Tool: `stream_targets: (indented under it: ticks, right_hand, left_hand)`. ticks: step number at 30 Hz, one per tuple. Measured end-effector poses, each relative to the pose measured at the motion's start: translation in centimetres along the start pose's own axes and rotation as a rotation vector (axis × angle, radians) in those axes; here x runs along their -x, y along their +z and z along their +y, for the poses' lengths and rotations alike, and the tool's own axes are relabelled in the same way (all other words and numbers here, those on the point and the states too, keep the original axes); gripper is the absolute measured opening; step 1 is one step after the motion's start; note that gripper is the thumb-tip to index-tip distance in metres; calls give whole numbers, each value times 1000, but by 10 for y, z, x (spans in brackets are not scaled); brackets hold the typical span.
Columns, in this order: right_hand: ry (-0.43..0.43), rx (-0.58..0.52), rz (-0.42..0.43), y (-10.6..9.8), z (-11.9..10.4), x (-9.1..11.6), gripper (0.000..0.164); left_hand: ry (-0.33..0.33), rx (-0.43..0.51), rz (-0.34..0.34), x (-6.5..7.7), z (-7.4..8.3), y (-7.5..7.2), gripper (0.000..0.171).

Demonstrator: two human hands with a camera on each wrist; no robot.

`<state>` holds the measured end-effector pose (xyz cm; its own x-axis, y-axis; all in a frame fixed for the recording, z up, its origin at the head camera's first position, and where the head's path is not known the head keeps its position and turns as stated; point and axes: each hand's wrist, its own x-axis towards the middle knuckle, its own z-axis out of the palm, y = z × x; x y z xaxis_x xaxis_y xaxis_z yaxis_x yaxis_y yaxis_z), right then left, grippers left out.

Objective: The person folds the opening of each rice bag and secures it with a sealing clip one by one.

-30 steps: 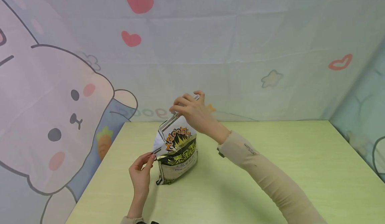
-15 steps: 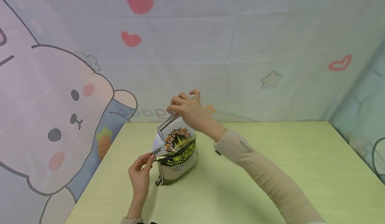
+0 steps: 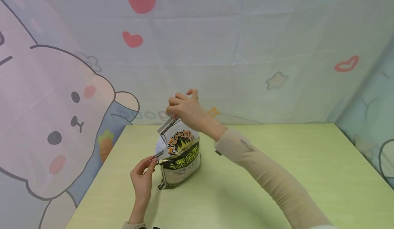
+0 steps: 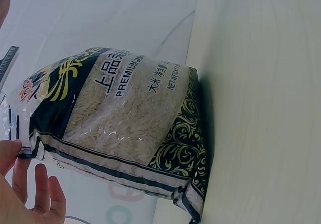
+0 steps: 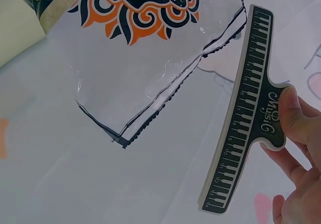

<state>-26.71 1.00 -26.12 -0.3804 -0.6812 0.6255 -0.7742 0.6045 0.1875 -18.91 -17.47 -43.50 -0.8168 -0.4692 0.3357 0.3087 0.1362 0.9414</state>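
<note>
A bag of rice [image 3: 181, 164] stands on the table, its white top drawn upward. At the side edge of that top, my left hand [image 3: 141, 177] pinches the bag between thumb and finger; in the left wrist view the other fingers of this hand [image 4: 37, 194] are spread loosely. My right hand [image 3: 189, 111] is above the bag and grips the handle of a long clip printed with piano keys [image 5: 246, 113]. In the right wrist view the clip lies apart from the bag's serrated top edge [image 5: 165, 96]. Rice grains show through the clear front [image 4: 130, 108].
The pale green table [image 3: 277, 174] extends right and in front of the bag. Behind it hangs a cloth backdrop [image 3: 240, 51] with hearts and a cartoon animal.
My right hand has moved left and slightly up with the clip, and the clip's near end stands farther from the bag's top edge. The left hand keeps its pinch, nearly still.
</note>
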Motion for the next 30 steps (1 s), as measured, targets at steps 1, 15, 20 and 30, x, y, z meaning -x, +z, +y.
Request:
stream_targets:
  ticks: [1, 15, 20, 30]
  right_hand:
    - [0, -2, -3, 0, 0, -1, 18]
    - [-32, 50, -74, 1, -8, -10, 9]
    - [-57, 60, -97, 1, -10, -14, 9]
    - [-109, 112, -128, 5, -16, -18, 16]
  left_hand:
    - [0, 1, -1, 0, 0, 0, 21]
    - [-27, 0, 1, -1, -1, 0, 22]
    - [-28, 6, 3, -1, -2, -2, 19]
    - [-17, 38, -6, -2, -1, -2, 19]
